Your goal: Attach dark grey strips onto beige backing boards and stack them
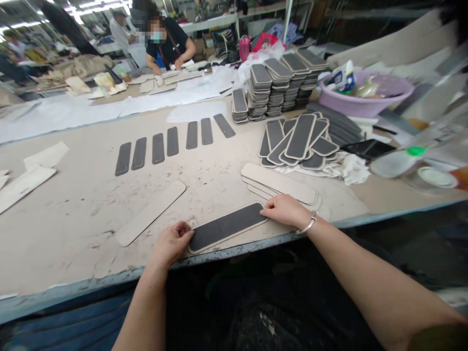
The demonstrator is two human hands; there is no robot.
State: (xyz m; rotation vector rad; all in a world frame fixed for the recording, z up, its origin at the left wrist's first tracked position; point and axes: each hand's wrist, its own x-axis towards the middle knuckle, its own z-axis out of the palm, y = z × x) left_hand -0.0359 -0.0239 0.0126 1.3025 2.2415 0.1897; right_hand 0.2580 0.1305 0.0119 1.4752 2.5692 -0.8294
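Observation:
A dark grey strip with a pale border (228, 226) lies at the table's front edge. My left hand (174, 242) pinches its left end, and my right hand (283, 210), with a bracelet at the wrist, pinches its right end. Left of it rests a single pale strip (151, 213). Behind my right hand is a small fanned stack of pale strips (278, 183). Several dark grey strips (158, 148) stand apart in a row farther back on the table.
A loose heap of bordered strips (302, 136) lies at the right, with tall stacks (278, 80) behind. A purple basin (365, 102), a phone (367, 148) and a clear container (437, 177) are farther right. Pale pieces (27, 183) lie left. A masked person (170, 46) works across the table.

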